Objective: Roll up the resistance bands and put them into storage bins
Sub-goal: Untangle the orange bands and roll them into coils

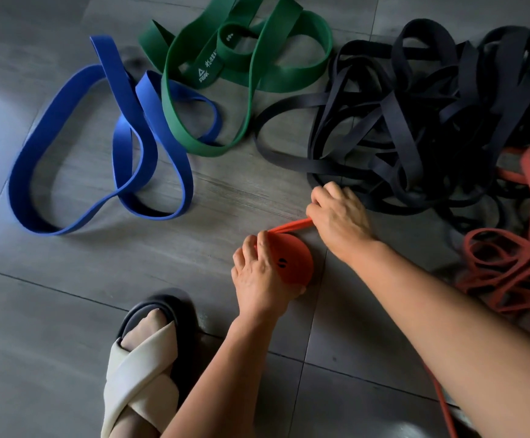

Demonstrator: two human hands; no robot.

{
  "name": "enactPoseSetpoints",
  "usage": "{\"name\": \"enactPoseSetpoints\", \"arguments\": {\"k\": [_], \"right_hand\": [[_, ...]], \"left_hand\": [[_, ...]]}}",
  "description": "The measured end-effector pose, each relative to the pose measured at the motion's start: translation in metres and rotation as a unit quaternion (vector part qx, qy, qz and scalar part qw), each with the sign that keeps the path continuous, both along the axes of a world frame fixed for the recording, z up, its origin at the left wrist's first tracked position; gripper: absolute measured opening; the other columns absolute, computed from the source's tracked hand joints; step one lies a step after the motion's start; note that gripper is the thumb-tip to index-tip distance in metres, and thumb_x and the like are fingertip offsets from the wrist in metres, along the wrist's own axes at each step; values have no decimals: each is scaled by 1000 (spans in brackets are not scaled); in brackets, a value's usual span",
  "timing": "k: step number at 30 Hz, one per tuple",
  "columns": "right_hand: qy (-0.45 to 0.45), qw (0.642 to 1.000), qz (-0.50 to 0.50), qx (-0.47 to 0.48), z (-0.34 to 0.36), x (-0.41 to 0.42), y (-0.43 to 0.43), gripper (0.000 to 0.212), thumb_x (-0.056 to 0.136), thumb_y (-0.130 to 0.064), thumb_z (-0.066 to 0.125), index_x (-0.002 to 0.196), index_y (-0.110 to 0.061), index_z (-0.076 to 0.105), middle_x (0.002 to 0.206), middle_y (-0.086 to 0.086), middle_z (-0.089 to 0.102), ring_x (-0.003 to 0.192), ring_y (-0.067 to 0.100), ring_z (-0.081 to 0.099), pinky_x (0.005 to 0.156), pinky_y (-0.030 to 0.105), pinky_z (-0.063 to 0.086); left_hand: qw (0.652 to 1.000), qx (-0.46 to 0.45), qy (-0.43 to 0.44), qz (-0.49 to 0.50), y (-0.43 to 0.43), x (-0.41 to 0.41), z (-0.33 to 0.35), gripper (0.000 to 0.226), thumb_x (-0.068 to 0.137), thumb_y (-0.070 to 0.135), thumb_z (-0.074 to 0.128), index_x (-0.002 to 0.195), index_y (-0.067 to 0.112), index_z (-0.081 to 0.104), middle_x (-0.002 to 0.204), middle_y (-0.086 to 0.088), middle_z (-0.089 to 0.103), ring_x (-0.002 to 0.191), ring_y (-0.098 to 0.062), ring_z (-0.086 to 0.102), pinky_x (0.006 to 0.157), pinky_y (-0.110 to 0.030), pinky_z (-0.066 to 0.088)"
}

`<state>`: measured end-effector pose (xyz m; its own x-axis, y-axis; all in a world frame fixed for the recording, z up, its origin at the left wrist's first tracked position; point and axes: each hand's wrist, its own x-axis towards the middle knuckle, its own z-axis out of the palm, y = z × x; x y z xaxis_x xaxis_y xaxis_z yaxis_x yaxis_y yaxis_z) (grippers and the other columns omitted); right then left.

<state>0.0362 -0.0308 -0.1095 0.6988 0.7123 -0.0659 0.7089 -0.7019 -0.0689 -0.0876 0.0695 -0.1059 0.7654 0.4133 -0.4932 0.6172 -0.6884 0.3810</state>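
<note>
Head view, looking down at a grey tiled floor (51, 311), shows a person crouched over an orange-red roll (295, 263) of resistance band that stands on edge on the tiles, close in front of a foot in a cream cross-strap sandal (143, 368). The left hand (262, 275) is cupped over the roll, fingers curled round its rim and thumb beneath. The right hand (339, 221) is closed on the free tail (292, 225), pinching it just past the coil so the strip runs taut between the two hands. From where I stand, the winding looks well along on this band. To do it well, I'd say hold that tail flat and untwisted, with steady tension, while the left hand turns the coil, so each lap lands square on the one below and the disc doesn't cone out sideways. Loosening the left grip looks likely to let the rubber spring open. Well apart lie a blue band (23, 172) and a green band (175, 121) in loose loops, a tangled heap of black bands (415, 128), and more orange-red bands (516, 260) on the right. No storage bin is in sight.
</note>
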Motion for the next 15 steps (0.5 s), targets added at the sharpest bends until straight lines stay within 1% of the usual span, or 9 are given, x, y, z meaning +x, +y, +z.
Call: {"name": "enactPoseSetpoints", "arguments": {"k": [2,4,5,6,8,10,11,13,15], "right_hand": [[53,998,-16,-16,6,-4,-4,21,74,2,46,69,-9,64,72,7,61,76,27,56,60,29,43],[151,986,-60,-29,1,-13,-15,12,91,-11,48,98,-10,58,95,8,61,90,30,57,67,33,36],[204,975,-86,-20,-1,-20,-22,15,93,-18,48,105,-11,53,101,8,58,93,30,57,67,32,34],[242,962,-123,15,-4,-30,-29,17,92,-19,50,107,-10,52,102,9,56,91,31,57,66,31,34],[264,942,-176,106,-5,-49,-32,14,86,-10,59,99,-5,57,97,14,54,83,32,57,66,35,40],[224,942,-199,149,-14,-64,-30,8,76,-5,66,83,-5,62,85,15,55,70,33,58,56,36,46],[200,946,-202,154,-17,-67,-29,6,74,-10,66,77,-7,62,79,14,55,66,32,58,51,34,46],[178,951,-195,159,-17,-68,-29,20,79,-25,53,74,-8,64,74,11,55,63,29,58,50,29,44],[173,957,-165,163,-17,-71,-32,38,85,-31,39,81,-5,66,78,13,56,66,29,59,57,28,46]], "left_hand": [[1000,1,-7,4,-2,-2,1,108,60,41,80,143,19,14,147,-3,19,131,-26,20,106,-34,22],[1000,1,-9,4,-4,-5,2,109,63,42,78,145,19,11,149,-4,17,132,-26,18,107,-34,20],[1000,-1,-9,3,-5,-6,2,109,64,42,77,146,19,9,149,-4,15,133,-26,16,108,-33,19],[1000,-3,-10,3,-5,-6,2,109,65,43,76,147,19,7,150,-4,14,134,-26,16,108,-33,18],[1000,-4,-9,2,-6,-4,3,109,66,44,75,147,18,7,150,-4,15,133,-26,16,108,-33,19],[1000,-1,-6,4,-6,-4,3,110,65,44,76,147,19,7,150,-4,16,133,-26,17,108,-33,19],[1000,-1,-6,5,-6,-4,3,110,65,44,76,147,19,7,150,-4,15,133,-26,17,108,-32,19],[1000,1,-7,3,-7,-4,2,110,66,44,75,147,20,6,150,-3,15,132,-26,16,108,-33,20],[1000,4,-3,-1,-6,-5,1,110,66,45,75,147,20,5,149,-3,15,132,-26,16,107,-33,21]]}}
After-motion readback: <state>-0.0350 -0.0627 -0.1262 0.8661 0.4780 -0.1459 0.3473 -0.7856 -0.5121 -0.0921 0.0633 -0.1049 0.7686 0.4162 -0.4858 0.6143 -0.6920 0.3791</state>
